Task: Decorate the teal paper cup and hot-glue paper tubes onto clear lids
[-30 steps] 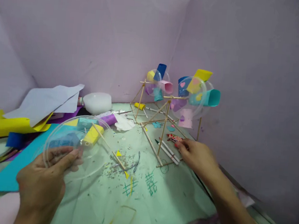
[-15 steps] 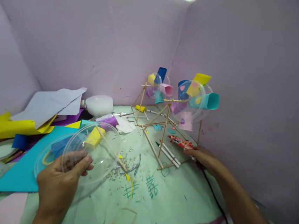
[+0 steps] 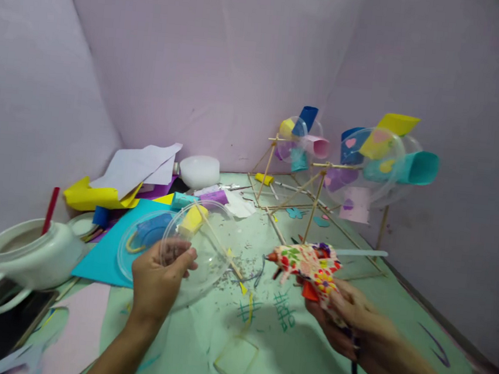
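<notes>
My left hand (image 3: pixel 164 276) pinches the edge of a clear plastic lid (image 3: pixel 206 265), held upright above the table. A yellow paper tube (image 3: pixel 193 220) is seen at the lid's upper left, and a thin wooden stick (image 3: pixel 221 246) slants across it; whether the stick is fixed to it I cannot tell. My right hand (image 3: pixel 346 320) is wrapped round the handle of a glue gun (image 3: pixel 306 266) covered in flowered cloth, its nozzle pointing left toward the lid. A pale glue stick (image 3: pixel 364 253) sticks out of its back, and a cord hangs below my hand.
Two stick-framed wheels with coloured paper tubes (image 3: pixel 421 168) (image 3: pixel 306 121) stand at the right and back. On the left lie blue card (image 3: pixel 102 252), yellow sheets (image 3: pixel 98 196) and white paper (image 3: pixel 139 164). A white teapot-like pot (image 3: pixel 43 261) stands at far left, a white bowl (image 3: pixel 199 171) behind.
My right hand has lifted the glue gun off the table beside the wheel stand and brought it nearer, toward the lid. The view has turned left, so the pot now shows.
</notes>
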{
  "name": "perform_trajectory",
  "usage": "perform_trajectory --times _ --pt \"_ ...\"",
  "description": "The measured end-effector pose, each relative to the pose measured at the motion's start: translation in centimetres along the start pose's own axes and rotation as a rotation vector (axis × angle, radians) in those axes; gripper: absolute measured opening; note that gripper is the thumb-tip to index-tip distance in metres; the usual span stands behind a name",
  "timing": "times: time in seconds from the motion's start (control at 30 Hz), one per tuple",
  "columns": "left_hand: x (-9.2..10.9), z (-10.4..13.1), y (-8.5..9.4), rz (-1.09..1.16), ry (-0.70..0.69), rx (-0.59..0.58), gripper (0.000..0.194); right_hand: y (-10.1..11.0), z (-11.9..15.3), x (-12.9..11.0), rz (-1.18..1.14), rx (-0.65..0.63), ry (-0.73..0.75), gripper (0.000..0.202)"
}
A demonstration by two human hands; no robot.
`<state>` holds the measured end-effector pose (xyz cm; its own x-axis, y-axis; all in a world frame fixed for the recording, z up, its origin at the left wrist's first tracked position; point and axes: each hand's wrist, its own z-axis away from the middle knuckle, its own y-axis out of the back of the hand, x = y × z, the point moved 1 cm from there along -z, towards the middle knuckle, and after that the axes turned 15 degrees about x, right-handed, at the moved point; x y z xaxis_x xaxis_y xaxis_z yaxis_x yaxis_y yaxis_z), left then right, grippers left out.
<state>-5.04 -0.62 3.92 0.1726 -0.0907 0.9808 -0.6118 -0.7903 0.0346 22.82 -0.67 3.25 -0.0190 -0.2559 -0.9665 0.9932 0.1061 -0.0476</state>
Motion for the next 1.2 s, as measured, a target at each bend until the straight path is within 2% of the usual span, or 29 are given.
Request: perform_trajectory --times 0.1,0.17,0.23,0.3,0.43,0.7,0.83,0.97,1.03,1.1,1.2 --pt "0.0 0.1 0.1 -0.005 -0.019 -0.009 0.018 -4.0 -1.9 -1.4 0.161 -0.073 0.153 0.041" --pt "0.1 0.1 0.2 -0.021 -0.047 -0.007 0.017 -5.8 -3.1 -1.3 0.276 -0.057 0.298 0.039" --pt "0.1 0.2 0.2 -0.044 -0.084 -0.002 0.015 -6.8 -3.8 -0.5 0.307 -0.013 0.458 0.037" --pt "0.0 0.2 0.1 -0.060 -0.124 0.003 0.014 -7.1 -4.1 0.5 0.323 0.002 0.577 0.033" --pt "-0.3 0.5 -0.1 -0.080 -0.191 -0.016 0.009 -6.5 -4.2 1.8 0.390 0.007 0.687 0.027" --pt "-0.7 1.2 -0.2 -0.110 -0.270 -0.031 0.008 -6.6 -4.4 1.8 0.481 -0.061 0.710 0.031" --pt "-0.7 1.5 -0.1 -0.148 -0.393 -0.039 0.008 -6.8 -4.4 1.7 0.494 -0.065 0.756 0.032" --pt "-0.6 1.5 0.0 -0.154 -0.599 -0.015 0.004 -7.0 -4.5 1.7 0.471 -0.057 0.741 0.029" --pt "-0.8 1.5 0.1 -0.156 -0.761 0.002 0.004 -7.1 -4.5 1.9 0.384 -0.040 0.665 0.025" --pt "-1.1 1.5 0.1 -0.172 -0.991 0.019 0.007 -7.0 -4.4 2.2 0.244 -0.054 0.478 0.026" --pt "-1.7 1.8 0.1 -0.196 -1.309 0.021 0.017 -7.0 -4.3 2.7 0.012 -0.179 0.119 0.033"
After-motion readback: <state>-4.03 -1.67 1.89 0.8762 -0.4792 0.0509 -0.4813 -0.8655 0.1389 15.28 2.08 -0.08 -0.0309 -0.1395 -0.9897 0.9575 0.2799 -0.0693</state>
